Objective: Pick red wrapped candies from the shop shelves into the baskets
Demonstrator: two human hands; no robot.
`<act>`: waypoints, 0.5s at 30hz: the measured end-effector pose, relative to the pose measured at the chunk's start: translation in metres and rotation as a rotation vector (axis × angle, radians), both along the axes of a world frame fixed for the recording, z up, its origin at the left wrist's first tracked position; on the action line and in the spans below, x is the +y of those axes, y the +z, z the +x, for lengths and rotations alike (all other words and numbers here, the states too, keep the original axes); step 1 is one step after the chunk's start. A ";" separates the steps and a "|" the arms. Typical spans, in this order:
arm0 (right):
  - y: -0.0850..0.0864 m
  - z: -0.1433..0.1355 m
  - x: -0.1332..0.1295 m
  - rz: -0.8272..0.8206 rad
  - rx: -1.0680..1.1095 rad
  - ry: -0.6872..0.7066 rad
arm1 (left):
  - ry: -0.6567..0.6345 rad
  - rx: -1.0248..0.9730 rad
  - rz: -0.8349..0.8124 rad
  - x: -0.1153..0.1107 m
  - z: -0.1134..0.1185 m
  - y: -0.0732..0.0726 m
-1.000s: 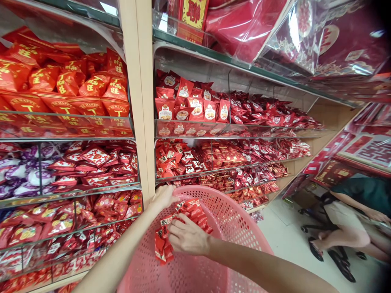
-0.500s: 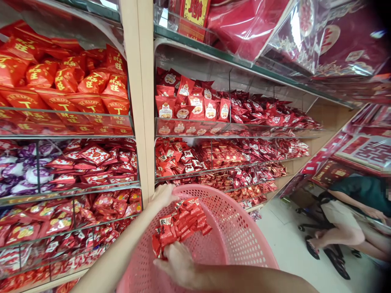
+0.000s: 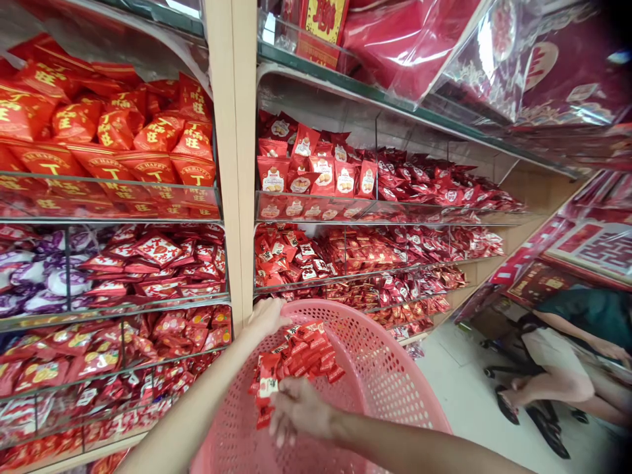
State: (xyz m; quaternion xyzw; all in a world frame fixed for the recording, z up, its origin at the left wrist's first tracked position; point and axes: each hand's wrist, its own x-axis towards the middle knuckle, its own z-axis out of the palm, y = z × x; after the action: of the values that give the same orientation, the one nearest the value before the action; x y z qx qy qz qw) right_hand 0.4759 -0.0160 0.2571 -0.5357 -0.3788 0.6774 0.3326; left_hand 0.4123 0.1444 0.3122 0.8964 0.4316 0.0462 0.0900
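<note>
Clasp pink perforated basket (image 3: 407, 388) by far-left rim in left hand (image 3: 266, 318), handling red packets (image 3: 311, 349) gently with half-open right hand (image 3: 302, 409) (hold unclear).

My bare right hand (image 3: 301, 411) is blurred, so that whether its fingers grip any of the small red printed packets (image 3: 309, 351) cannot be told, and it hides part of the floor of the round pink perforated plastic basket (image 3: 409, 398), whose near side is cut off by the lower edge. The seated person in a dark green top and pale shorts (image 3: 553, 352) is cut off at right, and lettering on the small dark red shelved packets (image 3: 447, 195) is too small to read.
</note>
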 end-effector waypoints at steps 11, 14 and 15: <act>0.013 0.023 0.021 -0.073 0.101 -0.239 | -0.005 0.000 0.004 0.001 0.000 -0.002; 0.010 0.021 0.021 -0.115 0.070 -0.281 | 0.006 0.001 0.004 0.002 0.000 -0.003; 0.007 0.021 0.020 -0.125 0.052 -0.276 | 0.007 0.001 -0.001 0.002 0.000 -0.003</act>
State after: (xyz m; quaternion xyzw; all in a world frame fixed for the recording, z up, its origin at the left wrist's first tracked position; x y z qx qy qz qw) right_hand 0.4970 0.0044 0.2643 -0.5844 -0.2498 0.6613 0.3983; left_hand 0.4126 0.1463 0.3088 0.8949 0.4348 0.0458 0.0899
